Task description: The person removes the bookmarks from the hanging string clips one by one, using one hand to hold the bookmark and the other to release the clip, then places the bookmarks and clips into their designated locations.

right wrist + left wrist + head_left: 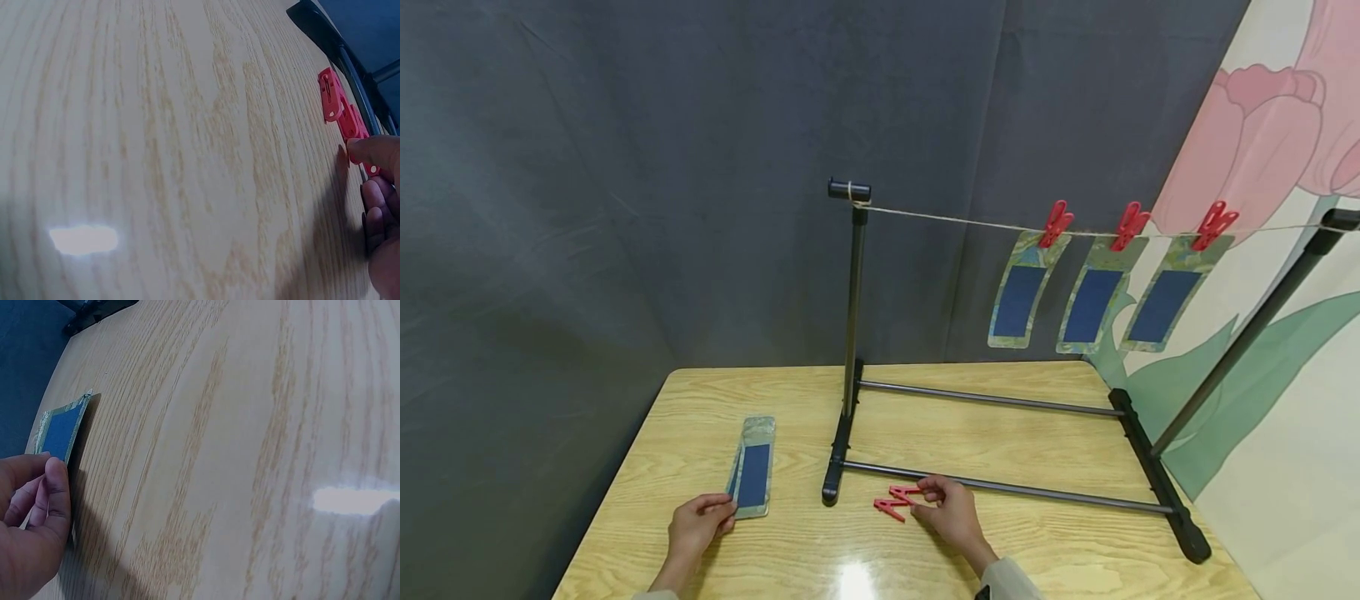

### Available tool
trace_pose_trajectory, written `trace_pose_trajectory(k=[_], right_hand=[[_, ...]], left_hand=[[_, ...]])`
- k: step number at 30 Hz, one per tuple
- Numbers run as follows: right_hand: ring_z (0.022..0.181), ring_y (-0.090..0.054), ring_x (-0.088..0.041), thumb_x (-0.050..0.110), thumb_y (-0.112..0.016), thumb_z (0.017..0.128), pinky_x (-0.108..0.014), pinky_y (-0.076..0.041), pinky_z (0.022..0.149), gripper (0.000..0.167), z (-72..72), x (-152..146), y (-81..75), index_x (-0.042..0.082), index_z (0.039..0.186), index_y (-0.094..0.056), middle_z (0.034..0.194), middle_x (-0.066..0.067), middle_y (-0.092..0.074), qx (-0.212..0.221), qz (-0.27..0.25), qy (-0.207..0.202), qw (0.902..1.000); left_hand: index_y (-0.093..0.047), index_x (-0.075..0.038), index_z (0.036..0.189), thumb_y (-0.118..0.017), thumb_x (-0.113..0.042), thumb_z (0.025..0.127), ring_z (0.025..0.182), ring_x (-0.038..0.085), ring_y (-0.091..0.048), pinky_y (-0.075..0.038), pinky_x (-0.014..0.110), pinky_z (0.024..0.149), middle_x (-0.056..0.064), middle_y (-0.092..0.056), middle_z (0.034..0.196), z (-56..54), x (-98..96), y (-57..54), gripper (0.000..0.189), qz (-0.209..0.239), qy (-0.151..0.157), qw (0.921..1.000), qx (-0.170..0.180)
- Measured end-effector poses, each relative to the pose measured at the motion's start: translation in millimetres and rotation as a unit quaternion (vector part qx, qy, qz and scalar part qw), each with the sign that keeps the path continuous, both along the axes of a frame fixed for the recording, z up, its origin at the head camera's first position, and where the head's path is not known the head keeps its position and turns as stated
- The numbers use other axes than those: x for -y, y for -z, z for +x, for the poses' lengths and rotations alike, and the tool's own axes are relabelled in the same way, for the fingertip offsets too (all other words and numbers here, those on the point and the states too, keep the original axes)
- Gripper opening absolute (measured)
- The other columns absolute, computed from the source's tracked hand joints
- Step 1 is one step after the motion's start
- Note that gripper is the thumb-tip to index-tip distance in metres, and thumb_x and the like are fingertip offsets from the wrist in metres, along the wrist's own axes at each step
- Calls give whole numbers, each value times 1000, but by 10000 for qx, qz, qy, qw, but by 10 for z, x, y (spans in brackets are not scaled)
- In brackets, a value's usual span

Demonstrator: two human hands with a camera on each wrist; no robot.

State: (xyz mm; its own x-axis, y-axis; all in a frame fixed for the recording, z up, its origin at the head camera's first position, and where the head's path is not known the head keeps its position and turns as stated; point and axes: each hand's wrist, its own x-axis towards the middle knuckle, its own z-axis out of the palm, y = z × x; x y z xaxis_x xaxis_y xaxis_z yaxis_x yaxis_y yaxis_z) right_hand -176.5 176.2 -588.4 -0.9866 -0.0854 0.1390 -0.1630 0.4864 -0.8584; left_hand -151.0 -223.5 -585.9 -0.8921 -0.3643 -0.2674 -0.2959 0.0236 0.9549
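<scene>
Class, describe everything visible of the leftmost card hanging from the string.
The leftmost card is long and narrow, stiff-looking like paperboard, with a plain dark blue rectangle inside a mottled, mostly green border that is widest at the top. A red clothespin grips its upper end at the string. It hangs clear of the table, its lower end slanting leftward in the head view. A gap separates it from the next hanging card; no hand touches it.

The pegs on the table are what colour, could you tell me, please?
The pegs are red, seen best in the right wrist view.
</scene>
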Motion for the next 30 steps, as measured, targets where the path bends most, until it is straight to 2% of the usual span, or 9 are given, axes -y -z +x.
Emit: trace_pose_trajectory(k=[6,13,21,30], right_hand=[[79,-61,-20,-1,-85,69,-20,-47,62,32,12,4,-6,-1,96,-70,89,-6,-68,70,-37,29,10000],[77,-61,-20,1,-86,69,-21,-48,61,30,39,18,-15,0,95,-70,87,-6,-68,-117,-3,85,9999],[77,-61,-17,4,-82,74,-21,-51,61,25,13,-1,-27,0,95,-70,85,-4,-67,113,-142,271,9995],[78,-63,-18,0,-79,78,-23,-56,66,21,-10,-19,-172,1,96,-70,89,-9,-69,-98,-353,335,9988]], left_hand=[[-63,16,101,-69,6,84,59,13,-63,-58,25,53,5,-62,69,-6,0,-18,22,-2,-53,10000,23],[-60,16,108,-67,3,86,57,15,-61,-57,27,50,8,-64,69,-21,-5,-72,27,23,-140,9999,1],[-60,15,110,-66,0,88,58,17,-61,-56,27,50,10,-65,73,-36,-23,-133,27,-136,-67,9998,-85],[-60,13,112,-63,-4,92,63,18,-64,-59,28,55,10,-62,75,-115,-95,-232,27,46,-91,9998,-191]])
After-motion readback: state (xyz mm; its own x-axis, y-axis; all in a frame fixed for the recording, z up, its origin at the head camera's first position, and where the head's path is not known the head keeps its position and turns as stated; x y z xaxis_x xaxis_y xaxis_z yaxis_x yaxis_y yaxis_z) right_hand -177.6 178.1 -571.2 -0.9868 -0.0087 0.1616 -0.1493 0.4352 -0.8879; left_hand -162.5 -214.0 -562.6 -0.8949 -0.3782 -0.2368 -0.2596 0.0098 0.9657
